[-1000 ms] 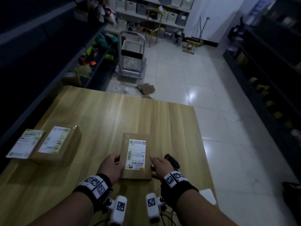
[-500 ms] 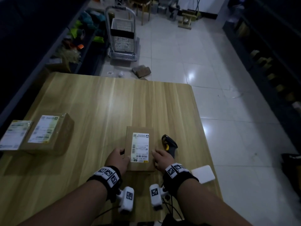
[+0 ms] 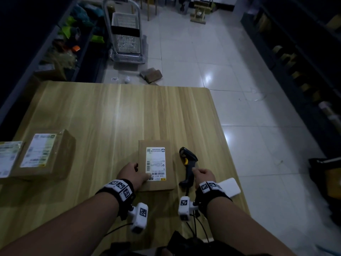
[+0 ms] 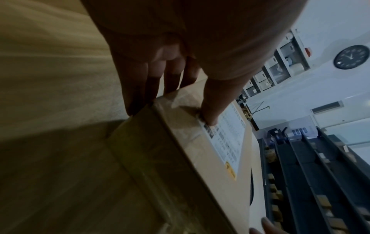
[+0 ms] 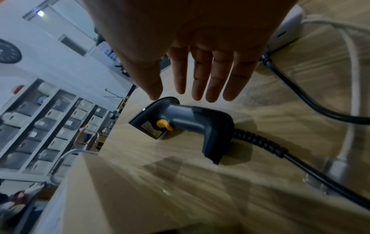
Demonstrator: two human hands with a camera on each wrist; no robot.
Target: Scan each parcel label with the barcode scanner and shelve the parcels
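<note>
The parcel (image 3: 156, 165) lies flat on the wooden desk (image 3: 110, 117), label up. The left hand (image 3: 130, 173) holds its near left corner, thumb on top. The right hand (image 5: 186, 47), fingers straight and slightly apart, hovers above the barcode scanner (image 5: 180, 125) beside it. Dark shelves (image 3: 295, 52) border the tiled floor (image 3: 212, 61).

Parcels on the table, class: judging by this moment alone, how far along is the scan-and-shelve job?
Early. Done: a parcel lies label-up, steadied by the left hand, thumb on its top. In hand: the open right hand hovers over the barcode scanner, not gripping it. Left: scanning and shelving it, then two more labelled parcels at the table's left edge.
</note>
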